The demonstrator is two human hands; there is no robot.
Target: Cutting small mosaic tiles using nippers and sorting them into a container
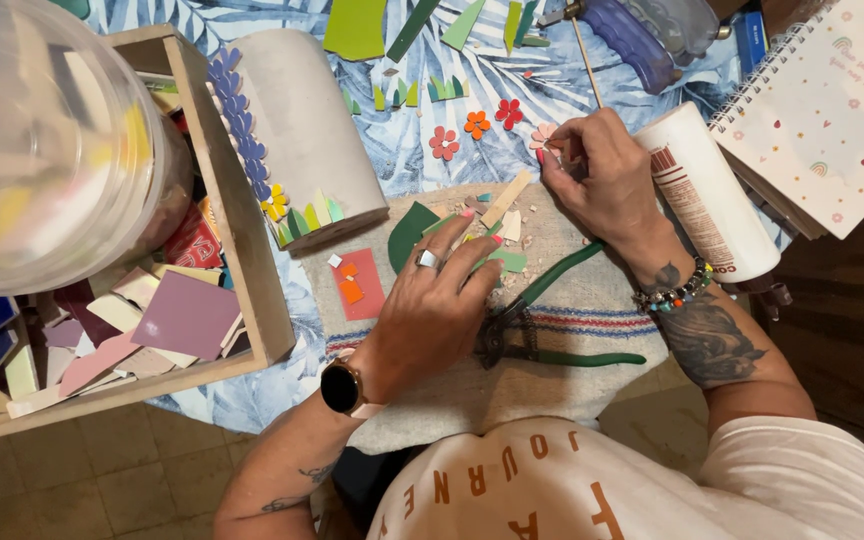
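Observation:
My left hand (pixel 439 295) lies on a beige cloth (pixel 572 390) with its fingers spread over small green and pale tile pieces (pixel 508 262). It wears a ring and a watch. My right hand (pixel 597 170) is farther back, its fingertips pinched on a small pale pink flower piece (pixel 545 135) on the leaf-patterned tablecloth. Green-handled tile nippers (pixel 542 320) rest on the cloth between my hands, touched by neither. A pink tile (pixel 360 285) with orange bits lies left of my left hand.
A grey cylinder (pixel 302 120) decorated with blue, yellow and green tile pieces lies at the back left. A wooden box (pixel 242 230) of tile offcuts and a clear plastic tub (pixel 42 140) stand at left. A white bottle (pixel 707 190) and spiral notebook (pixel 832 110) are at right. Orange and red flower pieces (pixel 476 124) lie behind.

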